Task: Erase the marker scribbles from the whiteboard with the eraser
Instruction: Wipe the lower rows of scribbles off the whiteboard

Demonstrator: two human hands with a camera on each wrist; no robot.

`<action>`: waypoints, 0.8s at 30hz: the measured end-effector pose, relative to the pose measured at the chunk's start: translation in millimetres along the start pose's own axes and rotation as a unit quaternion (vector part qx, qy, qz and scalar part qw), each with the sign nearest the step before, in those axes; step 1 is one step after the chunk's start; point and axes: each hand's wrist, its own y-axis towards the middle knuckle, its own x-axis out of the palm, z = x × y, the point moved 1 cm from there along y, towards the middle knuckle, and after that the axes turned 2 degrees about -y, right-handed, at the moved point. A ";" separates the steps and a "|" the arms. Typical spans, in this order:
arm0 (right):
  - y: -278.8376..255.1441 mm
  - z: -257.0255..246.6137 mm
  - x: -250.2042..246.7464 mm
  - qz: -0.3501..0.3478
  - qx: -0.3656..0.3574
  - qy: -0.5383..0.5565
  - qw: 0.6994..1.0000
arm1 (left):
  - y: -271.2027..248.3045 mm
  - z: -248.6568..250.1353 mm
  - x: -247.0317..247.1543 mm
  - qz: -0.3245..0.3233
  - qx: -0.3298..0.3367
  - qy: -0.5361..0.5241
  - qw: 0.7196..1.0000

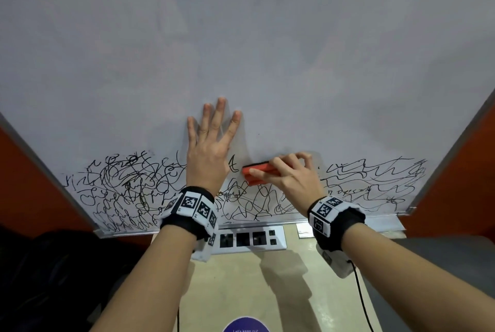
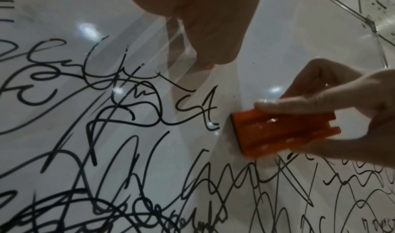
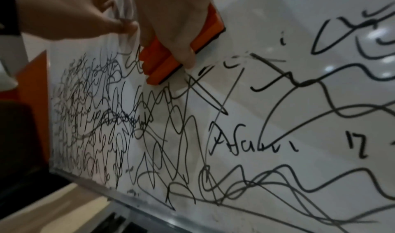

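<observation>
Table [image 1: 241, 278] below carries a socket strip [image 1: 250, 239]. Right hand [image 1: 292, 175] grips the orange eraser [image 1: 258, 169], pressed against the whiteboard [image 1: 241, 50] amid black scribbles [image 1: 120, 187] along its lower band. Left hand [image 1: 209, 144] lies flat, fingers spread, on the board just beside.

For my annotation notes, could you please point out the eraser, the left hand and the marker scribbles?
eraser [image 1: 258, 172]: head view, its orange back.
left hand [image 1: 207, 153]: head view, back of the hand.
marker scribbles [image 1: 126, 184]: head view, the dense tangle at the board's lower left.
</observation>
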 end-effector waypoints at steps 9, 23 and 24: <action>9.1 2.3 -1.5 0.008 -0.004 0.027 1.000 | -0.6 4.4 -3.6 -0.047 -0.014 0.026 0.998; 29.2 -22.5 -4.2 0.020 0.053 0.049 0.997 | -18.6 -41.1 -32.9 -0.124 -0.026 0.129 0.983; 25.9 -28.2 -1.9 0.000 0.029 0.062 0.998 | -19.2 -41.3 -31.7 -0.116 -0.029 0.122 0.985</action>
